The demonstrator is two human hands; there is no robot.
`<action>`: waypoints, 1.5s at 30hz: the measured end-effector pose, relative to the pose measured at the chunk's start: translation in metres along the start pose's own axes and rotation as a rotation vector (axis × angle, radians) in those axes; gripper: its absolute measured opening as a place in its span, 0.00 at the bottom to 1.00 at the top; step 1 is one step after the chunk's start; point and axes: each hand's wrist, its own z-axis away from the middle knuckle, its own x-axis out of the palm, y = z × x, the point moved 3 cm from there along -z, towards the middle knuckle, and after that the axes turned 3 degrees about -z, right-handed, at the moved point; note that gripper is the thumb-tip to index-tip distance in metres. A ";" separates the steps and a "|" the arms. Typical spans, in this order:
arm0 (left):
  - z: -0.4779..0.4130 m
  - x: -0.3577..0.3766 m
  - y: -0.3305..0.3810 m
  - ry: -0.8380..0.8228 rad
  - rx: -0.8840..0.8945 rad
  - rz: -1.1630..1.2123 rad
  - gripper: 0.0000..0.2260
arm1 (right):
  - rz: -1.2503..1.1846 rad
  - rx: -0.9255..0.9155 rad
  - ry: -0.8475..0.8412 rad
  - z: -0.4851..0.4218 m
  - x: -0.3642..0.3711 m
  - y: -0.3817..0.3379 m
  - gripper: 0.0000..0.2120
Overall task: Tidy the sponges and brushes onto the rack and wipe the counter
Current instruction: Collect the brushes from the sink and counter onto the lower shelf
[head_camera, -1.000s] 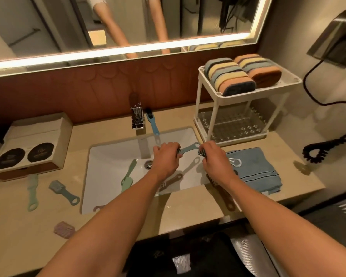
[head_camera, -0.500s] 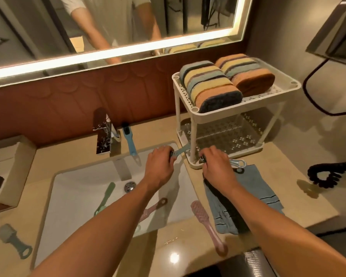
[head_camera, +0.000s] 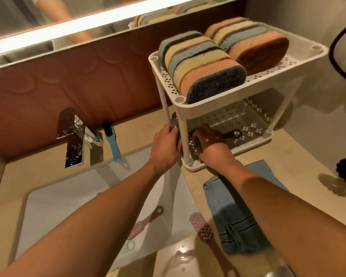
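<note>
Rack lower tier (head_camera: 255, 141) | right hand (head_camera: 210, 145) grips brush (head_camera: 231, 134) inside | left hand (head_camera: 165, 148) curled at post (head_camera: 185, 140), hold unclear

Right hand (head_camera: 210, 148) grips a brush (head_camera: 231, 134) on the rack's (head_camera: 208, 106) lower shelf, left hand (head_camera: 165, 145) beside its post, sponges (head_camera: 206, 64) above.
</note>
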 end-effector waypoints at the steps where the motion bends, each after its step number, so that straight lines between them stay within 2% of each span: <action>1: -0.005 0.001 0.000 0.010 0.007 -0.042 0.08 | -0.012 0.002 0.003 -0.004 0.001 0.001 0.10; 4: -0.014 -0.002 0.003 0.032 0.022 -0.162 0.05 | -0.045 0.047 -0.033 -0.019 0.003 0.003 0.08; 6: -0.019 -0.004 0.007 0.013 0.008 -0.109 0.02 | -0.058 0.073 -0.055 -0.027 0.009 0.005 0.09; 9: -0.024 0.000 0.011 0.018 -0.040 -0.053 0.07 | -0.102 0.077 -0.065 -0.031 0.019 0.005 0.10; 14: -0.022 0.014 0.018 0.158 -0.067 0.139 0.08 | -0.141 0.071 -0.064 -0.029 0.020 0.008 0.20; 18: -0.015 0.020 0.017 0.285 -0.077 0.156 0.14 | 0.003 0.069 0.036 -0.016 0.011 0.003 0.21; 20: -0.013 0.014 0.024 0.301 -0.020 0.174 0.08 | 0.117 0.093 0.117 -0.012 0.010 0.002 0.21; 22: -0.013 0.010 0.027 0.288 0.019 0.180 0.04 | 0.104 0.179 0.153 -0.010 0.008 0.004 0.24; 24: -0.013 0.013 0.025 0.245 0.003 0.156 0.03 | 0.061 0.219 0.106 -0.010 0.009 0.004 0.26; 29: -0.013 0.018 0.021 0.188 -0.031 0.151 0.03 | -0.044 0.154 0.031 -0.012 0.009 0.000 0.23; 32: -0.016 0.026 0.013 0.179 -0.043 0.226 0.02 | -0.080 0.147 0.000 -0.011 0.010 0.000 0.22; 40: -0.024 0.045 -0.001 0.053 -0.050 0.185 0.18 | -0.064 0.145 -0.021 -0.013 0.008 -0.003 0.26; 45: -0.022 0.041 0.002 0.014 -0.043 0.227 0.16 | -0.072 0.157 -0.014 -0.013 0.007 -0.003 0.26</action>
